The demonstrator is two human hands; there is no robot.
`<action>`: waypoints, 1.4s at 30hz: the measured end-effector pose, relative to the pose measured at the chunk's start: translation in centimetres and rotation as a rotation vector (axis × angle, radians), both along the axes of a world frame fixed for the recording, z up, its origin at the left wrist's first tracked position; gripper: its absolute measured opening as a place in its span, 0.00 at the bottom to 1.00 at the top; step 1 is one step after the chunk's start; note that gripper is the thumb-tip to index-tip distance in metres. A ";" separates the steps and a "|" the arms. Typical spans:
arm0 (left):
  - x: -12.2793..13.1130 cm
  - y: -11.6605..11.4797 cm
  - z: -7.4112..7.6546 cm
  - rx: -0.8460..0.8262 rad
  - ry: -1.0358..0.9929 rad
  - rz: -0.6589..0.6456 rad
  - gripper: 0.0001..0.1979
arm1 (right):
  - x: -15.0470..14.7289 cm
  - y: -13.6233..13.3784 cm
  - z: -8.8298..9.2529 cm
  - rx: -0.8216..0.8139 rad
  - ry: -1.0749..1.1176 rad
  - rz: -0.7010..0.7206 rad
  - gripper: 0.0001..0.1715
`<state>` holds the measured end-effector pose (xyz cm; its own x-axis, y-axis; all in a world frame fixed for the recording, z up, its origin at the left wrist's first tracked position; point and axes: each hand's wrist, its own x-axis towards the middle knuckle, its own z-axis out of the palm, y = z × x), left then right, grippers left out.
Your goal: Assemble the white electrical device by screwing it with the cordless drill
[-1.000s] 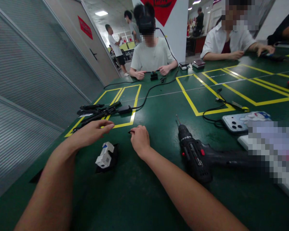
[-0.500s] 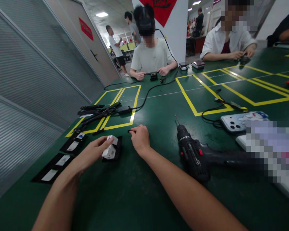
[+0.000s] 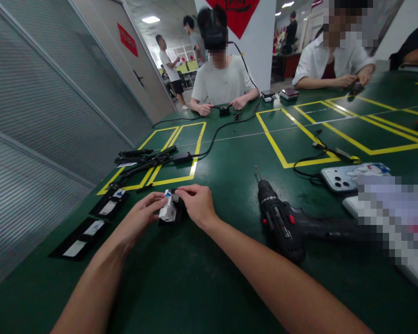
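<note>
A small white block-shaped part (image 3: pixel 168 212) with a blue spot near its top sits at the centre left, over a black piece whose dark edge shows below it. My left hand (image 3: pixel 146 211) grips the white part from its left side, thumb and fingers closed on it. From the right, my right hand (image 3: pixel 199 204) pinches a small black piece (image 3: pixel 173 190) against the white part's upper end. Fingers hide most of that black piece, so its exact kind cannot be made out.
Black strips with white pads (image 3: pixel 79 239) lie left of my hands. Black rod-like parts (image 3: pixel 149 161) and a cable lie beyond. A cordless drill (image 3: pixel 282 222) rests at right, near a phone (image 3: pixel 351 176). A person in a headset (image 3: pixel 223 79) sits opposite; another sits further right.
My right hand has moved left, bringing the small black piece from beside the white part to its upper end. The white part has turned and shifted slightly right in my left hand.
</note>
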<state>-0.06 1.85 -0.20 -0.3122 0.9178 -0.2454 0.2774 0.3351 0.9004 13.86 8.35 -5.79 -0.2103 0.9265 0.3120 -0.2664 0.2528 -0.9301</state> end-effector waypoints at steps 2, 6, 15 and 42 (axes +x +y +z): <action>0.0 0.0 -0.1 0.002 -0.018 -0.007 0.15 | -0.2 -0.4 -0.1 -0.027 0.027 0.080 0.06; -0.3 0.0 0.1 -0.025 -0.044 -0.040 0.14 | -0.3 -0.8 0.1 -0.060 0.036 0.129 0.05; -1.1 -0.2 0.4 -0.066 -0.003 -0.075 0.15 | -0.5 -1.0 0.4 -0.011 -0.039 0.062 0.05; -0.6 -0.6 1.0 -0.050 -0.071 0.012 0.12 | 1.6 -2.2 1.2 0.768 -0.648 -0.009 0.11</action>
